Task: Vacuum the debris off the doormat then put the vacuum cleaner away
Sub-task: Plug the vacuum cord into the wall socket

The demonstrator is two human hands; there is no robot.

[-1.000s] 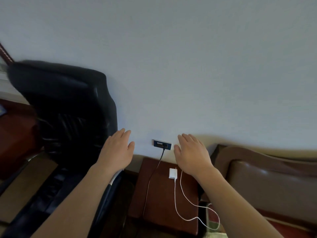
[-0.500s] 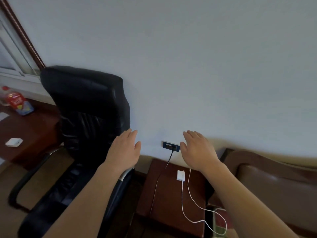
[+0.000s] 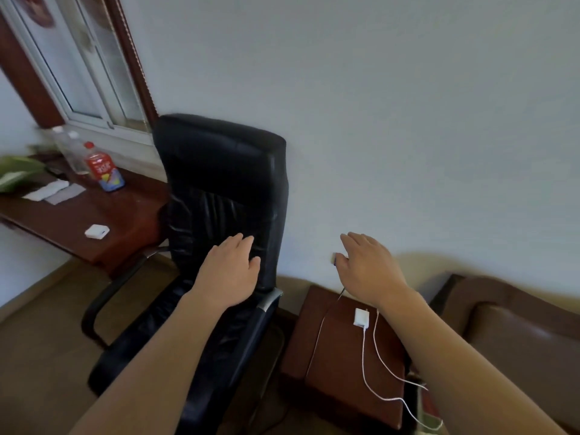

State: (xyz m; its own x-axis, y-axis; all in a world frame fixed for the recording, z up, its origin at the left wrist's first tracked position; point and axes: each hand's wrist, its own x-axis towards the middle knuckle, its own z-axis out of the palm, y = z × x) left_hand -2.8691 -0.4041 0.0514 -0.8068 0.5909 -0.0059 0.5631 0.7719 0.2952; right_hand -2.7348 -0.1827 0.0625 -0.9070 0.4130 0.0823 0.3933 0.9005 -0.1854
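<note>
Left hand (image 3: 230, 271) and right hand (image 3: 367, 268) hover released, holding nothing. A black chair (image 3: 219, 171) stands ahead, beside a small table (image 3: 340, 378) bearing a charger (image 3: 361, 317). Vacuum and doormat are out of view.

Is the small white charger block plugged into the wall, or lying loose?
Loose: the small white charger block lies on the brown wooden side table, away from the wall.

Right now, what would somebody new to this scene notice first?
A black office chair stands centre-left by the wall, with the left hand and right hand held open in the foreground, holding nothing. Right of the chair a white charger lies on a brown side table; a red-capped bottle stands on the desk at left.
</note>
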